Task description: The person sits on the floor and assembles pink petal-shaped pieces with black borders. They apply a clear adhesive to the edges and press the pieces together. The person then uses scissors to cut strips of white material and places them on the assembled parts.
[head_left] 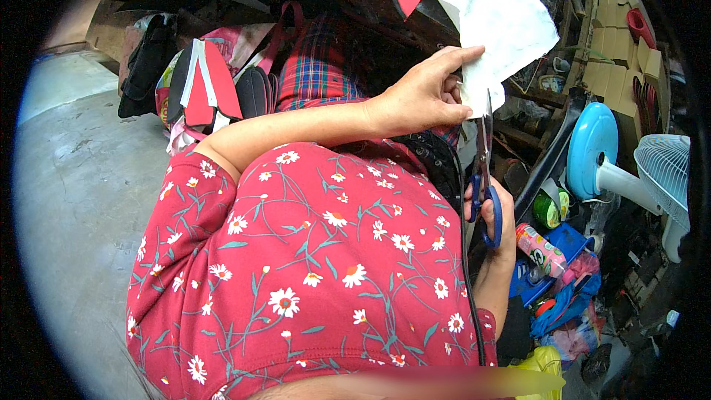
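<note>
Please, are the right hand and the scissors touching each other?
Touching. The head view shows the right hand wrapped around the blue handles of the scissors, with no gap between fingers and handles.

Room opens at left over the grey floor (81, 178), past the red-and-black pieces (197, 107). The white sheet (507, 22) blocks the way above the scissors (484, 152); a fan (628, 187) and cardboard boxes (611, 67) crowd the right; a black cord (464, 252) hangs beside the right forearm.
</note>
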Demonstrator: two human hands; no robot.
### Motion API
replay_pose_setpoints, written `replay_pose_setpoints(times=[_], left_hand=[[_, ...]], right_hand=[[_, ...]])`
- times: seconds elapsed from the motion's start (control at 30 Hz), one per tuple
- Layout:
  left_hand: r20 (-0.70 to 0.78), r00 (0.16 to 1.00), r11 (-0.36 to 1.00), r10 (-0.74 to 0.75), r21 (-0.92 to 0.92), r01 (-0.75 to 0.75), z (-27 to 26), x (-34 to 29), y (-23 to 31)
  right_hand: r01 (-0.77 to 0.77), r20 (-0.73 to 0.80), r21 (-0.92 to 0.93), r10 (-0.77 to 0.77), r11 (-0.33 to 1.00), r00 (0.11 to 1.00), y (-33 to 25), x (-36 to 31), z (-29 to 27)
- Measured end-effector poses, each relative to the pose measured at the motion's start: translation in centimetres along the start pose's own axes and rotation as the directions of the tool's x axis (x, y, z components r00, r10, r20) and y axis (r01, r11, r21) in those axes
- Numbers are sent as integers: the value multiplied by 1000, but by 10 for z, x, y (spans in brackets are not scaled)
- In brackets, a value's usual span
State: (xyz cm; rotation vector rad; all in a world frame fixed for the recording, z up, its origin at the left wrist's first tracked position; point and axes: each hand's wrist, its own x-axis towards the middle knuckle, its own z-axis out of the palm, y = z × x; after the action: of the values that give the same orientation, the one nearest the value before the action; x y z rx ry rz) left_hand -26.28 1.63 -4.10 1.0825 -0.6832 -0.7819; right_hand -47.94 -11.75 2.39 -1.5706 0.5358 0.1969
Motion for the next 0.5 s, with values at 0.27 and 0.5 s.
replay_pose_setpoints(times=[0.27, 0.5], left_hand=[[-38, 999, 998, 14, 56, -12, 1, 0, 5], [-40, 999, 992, 23, 128, -18, 1, -2, 7]], right_hand=[[-97, -19, -18, 97, 995, 995, -1, -7, -3], [-115, 19, -4, 115, 993, 993, -1, -7, -4]])
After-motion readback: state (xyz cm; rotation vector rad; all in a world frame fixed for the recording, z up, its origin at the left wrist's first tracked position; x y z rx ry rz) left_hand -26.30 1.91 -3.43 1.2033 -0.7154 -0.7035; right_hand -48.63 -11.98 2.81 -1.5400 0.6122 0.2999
